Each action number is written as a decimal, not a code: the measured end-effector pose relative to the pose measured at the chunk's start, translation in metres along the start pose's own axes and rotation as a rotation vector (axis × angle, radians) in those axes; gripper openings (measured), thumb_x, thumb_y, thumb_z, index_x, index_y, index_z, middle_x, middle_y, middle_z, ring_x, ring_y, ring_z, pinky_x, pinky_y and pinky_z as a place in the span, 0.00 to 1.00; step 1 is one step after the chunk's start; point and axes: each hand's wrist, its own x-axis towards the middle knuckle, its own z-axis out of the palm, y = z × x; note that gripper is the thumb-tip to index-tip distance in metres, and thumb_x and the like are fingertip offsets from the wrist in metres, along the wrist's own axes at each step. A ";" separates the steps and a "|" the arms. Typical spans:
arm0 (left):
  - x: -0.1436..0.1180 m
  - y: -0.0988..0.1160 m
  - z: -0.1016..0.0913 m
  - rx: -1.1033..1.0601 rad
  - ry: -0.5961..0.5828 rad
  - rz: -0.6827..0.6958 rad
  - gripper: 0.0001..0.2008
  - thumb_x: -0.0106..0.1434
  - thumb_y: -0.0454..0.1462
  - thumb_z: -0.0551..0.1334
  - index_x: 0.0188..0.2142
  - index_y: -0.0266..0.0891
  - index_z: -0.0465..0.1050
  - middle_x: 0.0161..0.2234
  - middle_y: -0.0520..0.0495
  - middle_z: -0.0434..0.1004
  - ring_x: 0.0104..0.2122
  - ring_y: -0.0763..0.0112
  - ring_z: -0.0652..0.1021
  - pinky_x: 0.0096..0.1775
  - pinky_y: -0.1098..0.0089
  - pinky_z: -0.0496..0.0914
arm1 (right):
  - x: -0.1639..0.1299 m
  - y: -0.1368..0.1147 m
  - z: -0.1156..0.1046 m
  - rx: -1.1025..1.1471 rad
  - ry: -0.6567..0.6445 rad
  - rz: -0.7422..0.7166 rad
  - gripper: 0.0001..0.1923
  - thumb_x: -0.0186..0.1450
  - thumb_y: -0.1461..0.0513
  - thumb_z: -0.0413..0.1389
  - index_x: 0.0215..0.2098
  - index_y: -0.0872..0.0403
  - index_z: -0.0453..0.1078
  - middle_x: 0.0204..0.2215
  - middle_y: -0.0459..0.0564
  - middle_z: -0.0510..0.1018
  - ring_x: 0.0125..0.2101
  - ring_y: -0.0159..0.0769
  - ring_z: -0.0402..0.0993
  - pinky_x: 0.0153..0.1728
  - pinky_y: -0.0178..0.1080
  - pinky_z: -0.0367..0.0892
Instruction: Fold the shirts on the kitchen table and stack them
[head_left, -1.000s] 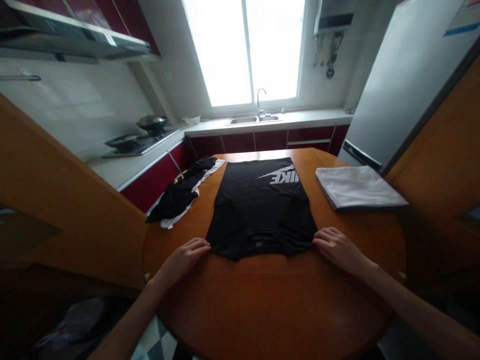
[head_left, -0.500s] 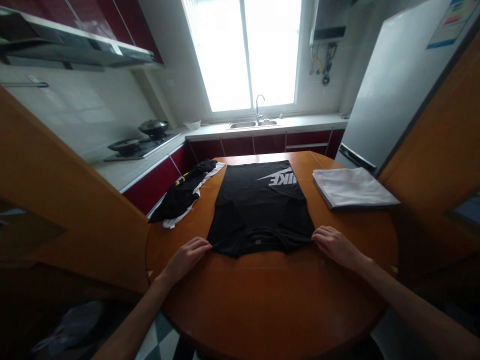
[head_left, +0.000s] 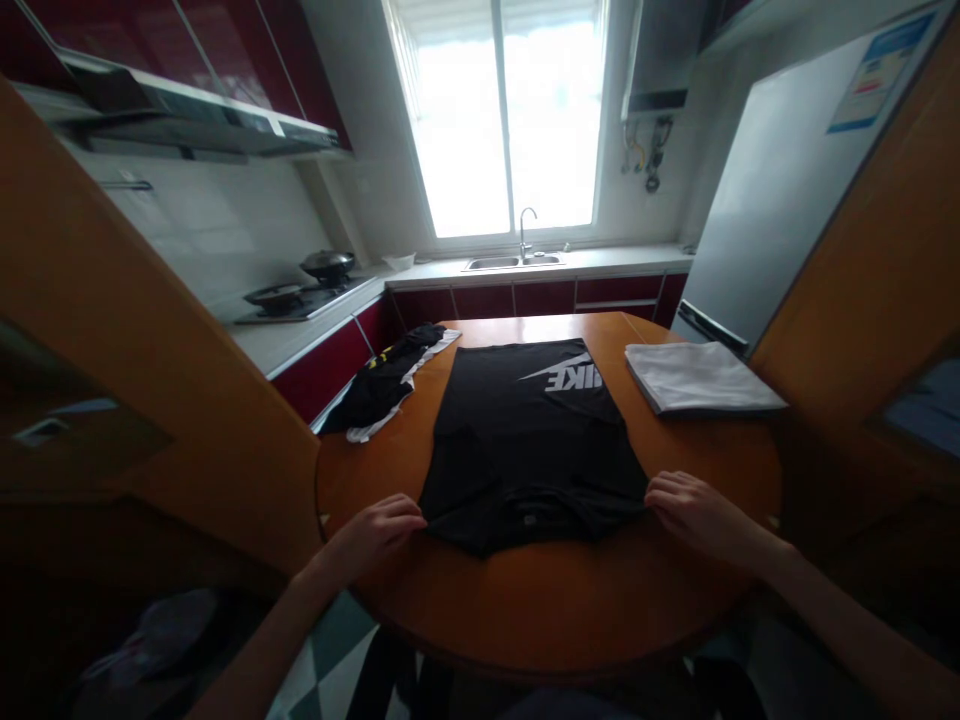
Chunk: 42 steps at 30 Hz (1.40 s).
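A black T-shirt with a white swoosh and lettering lies spread on the round wooden table, its collar towards me. My left hand pinches the shirt's near left corner, at the shoulder or sleeve edge. At the opposite near corner, my right hand is closed on the fabric in the same way. The cloth between both hands lies fairly flat, with slight creases by the collar. Fingertips of each hand are partly hidden.
A crumpled black garment with white and yellow parts lies on the table's left. Folded white cloth rests on the right. Beyond are a stove with pans, a sink and a fridge. Wooden doors flank the table.
Both hands have drawn the T-shirt towards me, and its collar is nearer the table's front edge. My view has also shifted slightly. The other cloths stay in place on the table.
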 end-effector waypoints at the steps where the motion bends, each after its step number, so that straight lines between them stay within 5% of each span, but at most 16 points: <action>1: -0.003 0.005 0.000 -0.005 -0.012 -0.004 0.13 0.71 0.29 0.54 0.43 0.42 0.78 0.39 0.46 0.78 0.38 0.71 0.78 0.41 0.74 0.73 | -0.005 -0.003 -0.002 0.004 -0.006 0.002 0.11 0.69 0.69 0.50 0.35 0.51 0.72 0.34 0.49 0.77 0.35 0.38 0.72 0.39 0.41 0.67; 12: -0.020 0.024 0.020 0.014 -0.023 -0.023 0.17 0.71 0.28 0.53 0.52 0.44 0.74 0.45 0.45 0.78 0.44 0.69 0.78 0.47 0.71 0.75 | -0.036 -0.017 0.020 0.041 0.136 0.002 0.13 0.68 0.69 0.52 0.46 0.49 0.74 0.44 0.52 0.77 0.44 0.41 0.74 0.45 0.43 0.72; 19: -0.020 0.017 0.024 0.037 0.025 0.007 0.15 0.71 0.28 0.54 0.48 0.43 0.77 0.42 0.45 0.79 0.43 0.68 0.78 0.46 0.71 0.75 | -0.036 -0.011 0.025 0.085 0.218 0.007 0.11 0.70 0.66 0.52 0.43 0.49 0.75 0.39 0.51 0.80 0.40 0.40 0.75 0.44 0.44 0.72; 26: 0.006 0.010 -0.002 -0.228 0.090 -0.236 0.13 0.68 0.31 0.56 0.45 0.41 0.78 0.41 0.46 0.79 0.41 0.69 0.80 0.43 0.74 0.74 | -0.001 0.001 0.012 0.340 0.329 0.166 0.08 0.71 0.63 0.51 0.43 0.50 0.72 0.38 0.52 0.79 0.39 0.39 0.76 0.41 0.41 0.72; 33: 0.055 -0.046 -0.033 -0.349 0.261 -0.419 0.13 0.65 0.43 0.63 0.42 0.39 0.80 0.40 0.44 0.83 0.40 0.63 0.81 0.44 0.66 0.76 | 0.076 0.040 -0.006 0.511 0.340 0.335 0.11 0.70 0.56 0.52 0.43 0.51 0.75 0.38 0.51 0.81 0.37 0.39 0.77 0.38 0.39 0.72; 37: 0.080 -0.087 -0.029 -0.362 0.330 -0.546 0.17 0.60 0.48 0.65 0.41 0.39 0.81 0.40 0.44 0.84 0.39 0.61 0.82 0.43 0.65 0.77 | 0.121 0.072 -0.004 0.564 0.302 0.432 0.14 0.65 0.54 0.54 0.38 0.54 0.77 0.32 0.50 0.82 0.31 0.38 0.75 0.31 0.37 0.69; 42: 0.106 -0.117 -0.013 -0.372 0.311 -0.673 0.18 0.57 0.50 0.65 0.39 0.39 0.81 0.37 0.46 0.85 0.38 0.59 0.83 0.41 0.64 0.76 | 0.156 0.114 0.020 0.548 0.235 0.556 0.12 0.60 0.59 0.55 0.35 0.56 0.78 0.30 0.50 0.83 0.33 0.40 0.78 0.35 0.37 0.70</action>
